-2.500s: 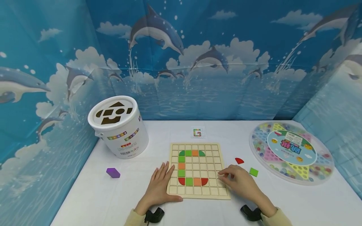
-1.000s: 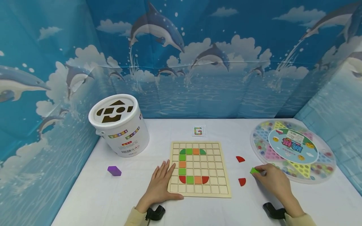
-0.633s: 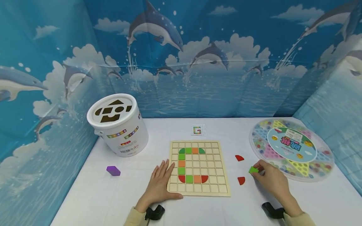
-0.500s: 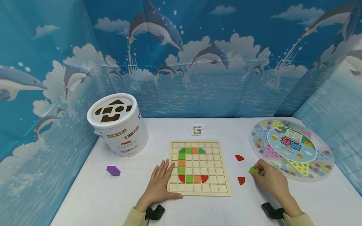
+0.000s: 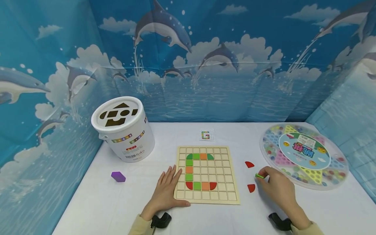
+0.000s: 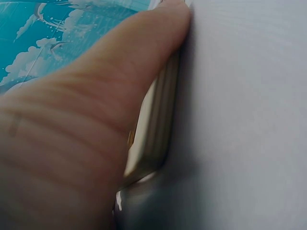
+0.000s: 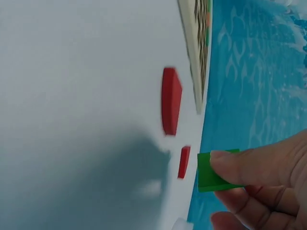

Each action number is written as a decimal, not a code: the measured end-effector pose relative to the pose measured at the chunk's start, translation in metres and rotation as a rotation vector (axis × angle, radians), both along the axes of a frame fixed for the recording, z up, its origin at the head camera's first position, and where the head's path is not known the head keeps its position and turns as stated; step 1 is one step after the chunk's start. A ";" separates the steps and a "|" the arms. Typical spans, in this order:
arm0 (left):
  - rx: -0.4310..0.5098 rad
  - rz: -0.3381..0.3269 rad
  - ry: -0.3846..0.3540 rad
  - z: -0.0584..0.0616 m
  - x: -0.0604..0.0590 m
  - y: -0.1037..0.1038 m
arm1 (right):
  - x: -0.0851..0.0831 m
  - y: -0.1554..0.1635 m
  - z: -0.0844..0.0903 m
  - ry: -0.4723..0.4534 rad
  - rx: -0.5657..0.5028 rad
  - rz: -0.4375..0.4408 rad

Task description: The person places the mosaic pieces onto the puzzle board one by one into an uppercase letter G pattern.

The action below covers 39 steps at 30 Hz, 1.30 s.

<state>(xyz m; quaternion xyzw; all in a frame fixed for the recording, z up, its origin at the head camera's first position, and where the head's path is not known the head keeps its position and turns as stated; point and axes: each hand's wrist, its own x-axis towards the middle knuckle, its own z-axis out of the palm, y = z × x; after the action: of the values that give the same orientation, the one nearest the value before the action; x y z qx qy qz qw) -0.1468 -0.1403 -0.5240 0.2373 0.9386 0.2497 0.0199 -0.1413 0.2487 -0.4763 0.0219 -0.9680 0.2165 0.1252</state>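
A wooden grid board (image 5: 223,197) lies mid-table, with green, orange and red tiles set in a C-like outline. My left hand (image 5: 165,192) rests flat at its lower left corner, fingers straight along the left edge and thumb along the front edge. My right hand (image 5: 277,187) pinches a green square tile (image 7: 206,175) between thumb and fingers, raised off the table to the right of the board. Two red quarter-round tiles, a far one (image 5: 249,164) and a near one (image 5: 251,188), lie between the board and that hand.
Behind the board lies a small pattern card (image 5: 207,134). A white bucket (image 5: 132,143) with shape cut-outs in its lid stands at the back left, a purple block (image 5: 118,177) before it. A round game box (image 5: 304,156) with marbles lies at the right.
My right hand has put down a red quarter-round tile beside the board, picked up the green square tile and brought it slightly left, turning it edge-on. My left hand has stayed put.
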 end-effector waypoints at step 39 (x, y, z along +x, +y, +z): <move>0.002 0.003 0.010 -0.001 0.001 0.001 | -0.028 -0.111 -0.005 -0.129 -0.184 0.254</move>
<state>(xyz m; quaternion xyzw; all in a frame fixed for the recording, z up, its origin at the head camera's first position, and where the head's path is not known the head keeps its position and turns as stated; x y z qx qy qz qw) -0.1462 -0.1396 -0.5251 0.2374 0.9388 0.2493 0.0147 -0.1690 0.1379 -0.4811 0.1187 -0.9396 0.3191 0.0360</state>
